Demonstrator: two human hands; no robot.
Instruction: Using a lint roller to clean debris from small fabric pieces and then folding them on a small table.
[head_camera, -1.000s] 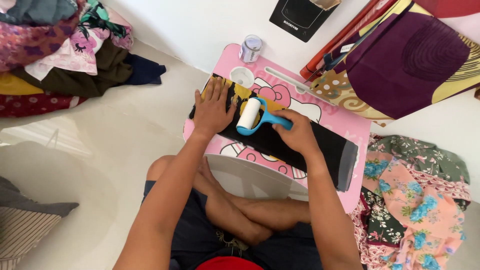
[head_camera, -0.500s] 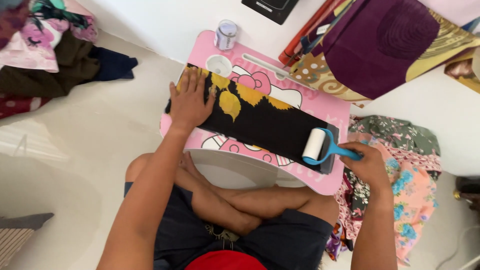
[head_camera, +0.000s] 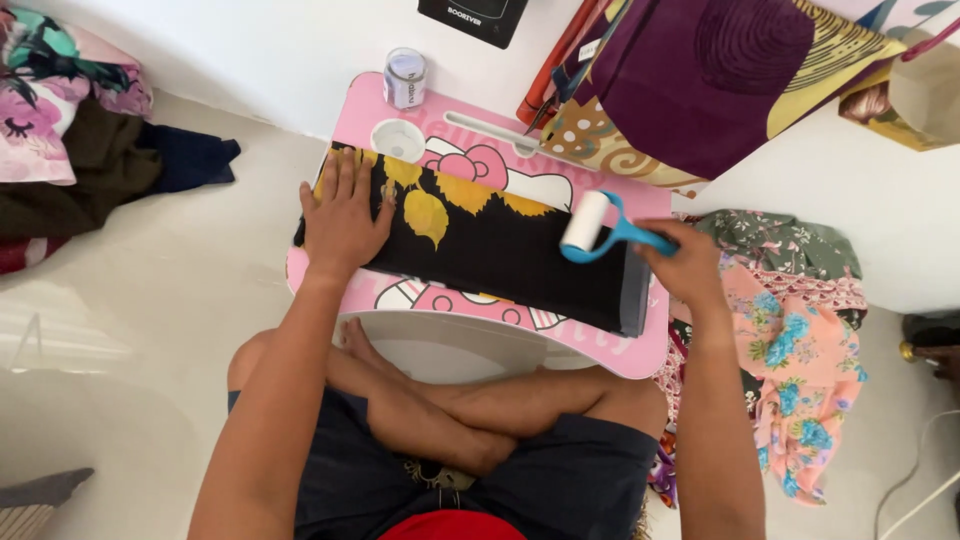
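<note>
A folded black cloth with yellow leaves (head_camera: 500, 255) lies across a small pink lap table (head_camera: 620, 350) in front of my crossed legs. My left hand (head_camera: 345, 215) presses flat on the cloth's left end, fingers spread. My right hand (head_camera: 680, 262) grips the blue handle of a lint roller (head_camera: 590, 228); its white roll rests on the cloth's right part, tilted.
A small white jar (head_camera: 405, 78) and a white round lid (head_camera: 397, 140) sit at the table's far left corner. Piles of clothes lie at the left (head_camera: 90, 150) and right (head_camera: 790, 330). A purple and yellow fabric bundle (head_camera: 720, 80) leans by the white wall.
The roller went from the cloth's left part to beyond its right end, then came back a little leftward onto the cloth. My left hand stayed pressed on the left end.
</note>
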